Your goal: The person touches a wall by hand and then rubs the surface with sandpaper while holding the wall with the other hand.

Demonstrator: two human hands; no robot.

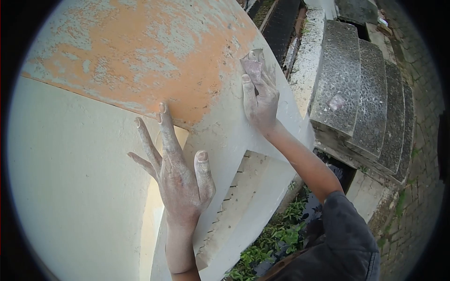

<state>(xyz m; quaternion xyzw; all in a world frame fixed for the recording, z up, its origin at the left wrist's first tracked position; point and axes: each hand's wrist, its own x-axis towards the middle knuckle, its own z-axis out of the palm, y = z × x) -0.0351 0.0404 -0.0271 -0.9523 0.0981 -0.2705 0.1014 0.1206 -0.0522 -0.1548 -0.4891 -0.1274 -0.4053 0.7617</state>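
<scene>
Dust coats both of my hands. My right hand (263,104) is closed on a folded piece of sandpaper (253,70), pinkish grey, against the pale right-hand part of a painted wall (220,136). To its left spreads a worn orange patch (187,84) with grey-green showing through. My left hand (180,185) is open, fingers spread, its longest fingertip at the lower edge of the orange patch. Beneath the palm a cream-coloured ledge (152,201) runs downward. A long recess (229,196) with short dark spikes along one side lies between my two arms.
Pebbled concrete steps (335,61) stand to the right, with a small pinkish scrap (336,102) lying on them. Green plants (283,234) grow below the wall. Brick paving (415,206) curves along the far right. A dark channel (281,25) runs behind the wall's edge.
</scene>
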